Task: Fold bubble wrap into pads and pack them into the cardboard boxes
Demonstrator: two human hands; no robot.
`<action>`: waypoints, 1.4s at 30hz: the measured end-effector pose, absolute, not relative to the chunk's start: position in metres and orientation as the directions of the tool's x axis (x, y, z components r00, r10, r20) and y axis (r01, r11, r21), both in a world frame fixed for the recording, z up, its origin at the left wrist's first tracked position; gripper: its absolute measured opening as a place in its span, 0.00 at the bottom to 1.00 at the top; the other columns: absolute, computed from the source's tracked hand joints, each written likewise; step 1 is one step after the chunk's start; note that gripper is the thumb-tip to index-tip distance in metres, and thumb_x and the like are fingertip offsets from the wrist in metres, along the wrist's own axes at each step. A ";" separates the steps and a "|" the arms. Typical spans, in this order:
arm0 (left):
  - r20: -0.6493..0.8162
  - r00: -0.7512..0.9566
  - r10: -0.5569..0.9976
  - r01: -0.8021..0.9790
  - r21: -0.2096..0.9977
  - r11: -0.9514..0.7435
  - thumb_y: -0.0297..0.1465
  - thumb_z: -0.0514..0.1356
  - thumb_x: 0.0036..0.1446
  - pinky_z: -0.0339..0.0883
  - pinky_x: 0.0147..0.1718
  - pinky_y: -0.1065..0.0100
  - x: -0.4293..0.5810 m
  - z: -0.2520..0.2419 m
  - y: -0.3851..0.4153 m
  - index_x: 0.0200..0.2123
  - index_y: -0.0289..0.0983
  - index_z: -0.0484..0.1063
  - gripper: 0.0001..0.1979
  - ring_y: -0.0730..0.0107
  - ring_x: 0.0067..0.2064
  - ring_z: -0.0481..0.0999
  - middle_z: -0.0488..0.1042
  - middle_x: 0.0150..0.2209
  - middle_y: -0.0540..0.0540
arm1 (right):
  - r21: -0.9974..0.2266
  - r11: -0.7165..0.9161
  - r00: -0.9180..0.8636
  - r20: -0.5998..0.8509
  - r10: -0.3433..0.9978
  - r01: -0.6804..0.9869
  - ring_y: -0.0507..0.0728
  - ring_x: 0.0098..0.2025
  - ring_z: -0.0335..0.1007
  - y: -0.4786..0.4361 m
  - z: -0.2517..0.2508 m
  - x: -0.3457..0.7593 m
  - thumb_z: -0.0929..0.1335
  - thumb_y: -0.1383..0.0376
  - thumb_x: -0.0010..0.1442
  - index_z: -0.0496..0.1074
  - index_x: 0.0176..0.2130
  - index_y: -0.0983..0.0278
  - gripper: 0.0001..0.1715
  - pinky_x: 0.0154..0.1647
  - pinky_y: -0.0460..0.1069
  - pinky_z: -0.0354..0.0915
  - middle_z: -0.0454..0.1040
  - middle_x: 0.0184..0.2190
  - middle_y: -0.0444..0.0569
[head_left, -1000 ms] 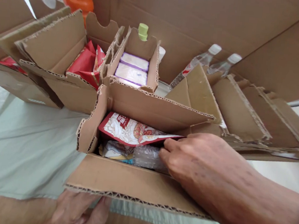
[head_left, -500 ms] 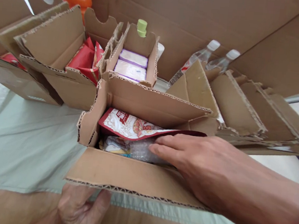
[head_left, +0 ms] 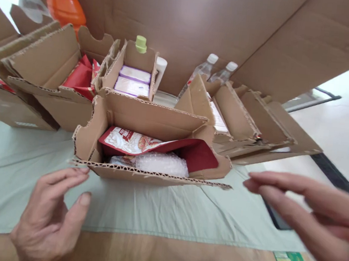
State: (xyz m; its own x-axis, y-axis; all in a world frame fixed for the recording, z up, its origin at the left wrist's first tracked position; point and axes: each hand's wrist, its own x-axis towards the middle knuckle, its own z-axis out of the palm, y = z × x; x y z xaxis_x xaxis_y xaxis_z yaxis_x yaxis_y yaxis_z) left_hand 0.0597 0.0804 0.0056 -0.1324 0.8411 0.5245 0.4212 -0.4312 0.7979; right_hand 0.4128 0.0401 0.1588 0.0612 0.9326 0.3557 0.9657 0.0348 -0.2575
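An open cardboard box [head_left: 154, 114] lies in front of me, its front flap [head_left: 144, 176] seen nearly edge-on. Inside are a dark red pouch with a printed white panel [head_left: 130, 139] and a clear bubble-wrapped item [head_left: 162, 163]. My left hand [head_left: 52, 213] is at the flap's left end, fingers curved and thumb apart; whether the fingertips touch the flap I cannot tell. Off the box's right side, my right hand [head_left: 305, 215] hovers slightly blurred, holding nothing, with a gap between thumb and fingers.
Behind stand cardboard bins with red packets [head_left: 79, 77] and purple-edged white packs [head_left: 133, 85]. Further bins [head_left: 237, 112] line the right. An orange bottle [head_left: 65, 2] and clear bottles [head_left: 204, 69] stand behind. A green cloth [head_left: 141, 210] covers the table; a green packet [head_left: 290, 259] lies front right.
My right hand has left the pouch and moved out to the right. My left hand has come up from below the flap to its left end. The flap has swung upward.
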 end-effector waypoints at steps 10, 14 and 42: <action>0.127 -0.051 0.991 0.104 0.987 -0.121 0.44 0.71 0.56 0.73 0.60 0.53 0.069 0.003 0.121 0.60 0.43 0.71 0.30 0.50 0.58 0.76 0.76 0.56 0.43 | -0.744 0.089 0.126 0.228 0.965 0.662 0.64 0.51 0.76 0.061 0.047 0.345 0.66 0.48 0.68 0.70 0.60 0.63 0.30 0.51 0.59 0.74 0.79 0.55 0.58; 0.115 -0.080 0.990 0.109 0.988 -0.106 0.46 0.70 0.57 0.70 0.63 0.53 0.082 -0.002 0.106 0.58 0.42 0.71 0.29 0.51 0.60 0.76 0.78 0.53 0.43 | -0.772 0.171 0.162 0.334 0.928 0.613 0.65 0.57 0.74 0.050 0.038 0.334 0.65 0.48 0.69 0.68 0.64 0.63 0.32 0.56 0.60 0.72 0.77 0.57 0.58; 0.148 0.122 0.982 0.139 0.977 -0.164 0.37 0.67 0.50 0.72 0.60 0.52 0.098 0.009 0.046 0.49 0.35 0.75 0.23 0.46 0.57 0.79 0.82 0.49 0.38 | -0.638 -0.013 0.407 0.475 0.780 0.770 0.68 0.44 0.81 -0.114 -0.007 0.312 0.67 0.61 0.69 0.74 0.56 0.61 0.18 0.45 0.63 0.79 0.82 0.40 0.55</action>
State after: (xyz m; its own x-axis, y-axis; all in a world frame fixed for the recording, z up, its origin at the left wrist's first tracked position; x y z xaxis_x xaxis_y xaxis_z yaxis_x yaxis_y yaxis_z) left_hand 0.0981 0.0464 0.0091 0.1215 0.9815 0.1477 0.1389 -0.1642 0.9766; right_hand 0.3115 -0.1144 -0.0070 0.4067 0.7802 0.4753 0.7700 -0.0128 -0.6379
